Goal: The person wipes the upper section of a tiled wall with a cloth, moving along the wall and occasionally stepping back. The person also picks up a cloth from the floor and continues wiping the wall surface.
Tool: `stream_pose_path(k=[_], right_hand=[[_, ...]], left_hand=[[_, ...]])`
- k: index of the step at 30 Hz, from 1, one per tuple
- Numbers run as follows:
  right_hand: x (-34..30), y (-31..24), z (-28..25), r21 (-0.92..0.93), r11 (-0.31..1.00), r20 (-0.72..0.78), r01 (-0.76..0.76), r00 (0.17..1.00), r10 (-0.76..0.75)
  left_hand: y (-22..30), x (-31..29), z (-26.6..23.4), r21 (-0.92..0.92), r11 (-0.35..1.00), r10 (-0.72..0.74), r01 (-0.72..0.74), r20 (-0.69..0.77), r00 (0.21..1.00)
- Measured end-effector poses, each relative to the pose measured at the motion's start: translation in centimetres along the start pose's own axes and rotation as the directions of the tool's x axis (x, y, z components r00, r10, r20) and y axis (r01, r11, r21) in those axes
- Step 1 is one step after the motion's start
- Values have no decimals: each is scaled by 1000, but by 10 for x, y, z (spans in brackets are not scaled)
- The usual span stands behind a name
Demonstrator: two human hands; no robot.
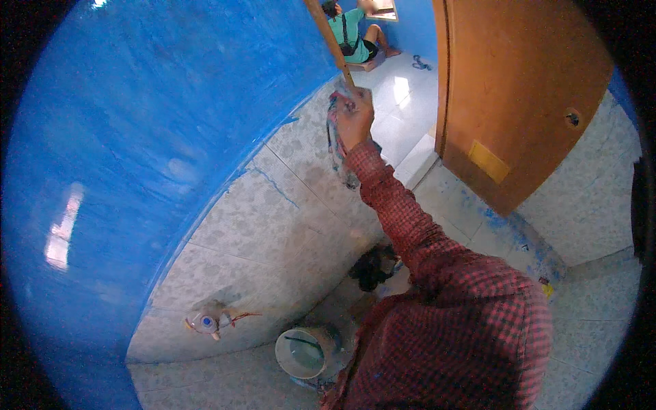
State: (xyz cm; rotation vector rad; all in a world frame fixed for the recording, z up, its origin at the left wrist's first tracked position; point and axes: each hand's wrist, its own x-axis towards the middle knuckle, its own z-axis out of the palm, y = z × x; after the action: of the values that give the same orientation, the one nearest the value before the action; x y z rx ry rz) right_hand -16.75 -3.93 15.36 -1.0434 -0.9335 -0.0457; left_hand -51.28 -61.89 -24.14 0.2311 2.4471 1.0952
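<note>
My right hand (357, 119), in a red checkered sleeve, is stretched out to the far end of the wall. Its fingers are closed around a crumpled, multicoloured rag (334, 137) that hangs down beside the wrist. The hand is at the tiled lower wall (294, 178), near the foot of a narrow wooden door frame (326, 34). Whether the rag presses on the tiles or the frame I cannot tell. Above the tiles the wall is glossy blue (171, 102), with uneven blue paint streaks along the border. My left hand does not show.
A white bucket (283, 352) and a dark bundle (372, 268) are on the floor beside the wall. A tap-like fitting (208, 321) sticks out from the tiles. A brown door (526, 89) stands at the right. Beyond the doorway a person in green (347, 34) sits on the floor.
</note>
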Motion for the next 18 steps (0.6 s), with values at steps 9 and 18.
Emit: stream_pose_path(k=[9,18], right_hand=[[-6,-14,-2,150,984,36,-94,995,90],[-40,-30,-1,100,993,132,61,988,-74]], left_hand=[[-11,5,-2,-33,999,-9,10,9,1000],[-14,12,-11,-52,999,2,-2,18,1000]])
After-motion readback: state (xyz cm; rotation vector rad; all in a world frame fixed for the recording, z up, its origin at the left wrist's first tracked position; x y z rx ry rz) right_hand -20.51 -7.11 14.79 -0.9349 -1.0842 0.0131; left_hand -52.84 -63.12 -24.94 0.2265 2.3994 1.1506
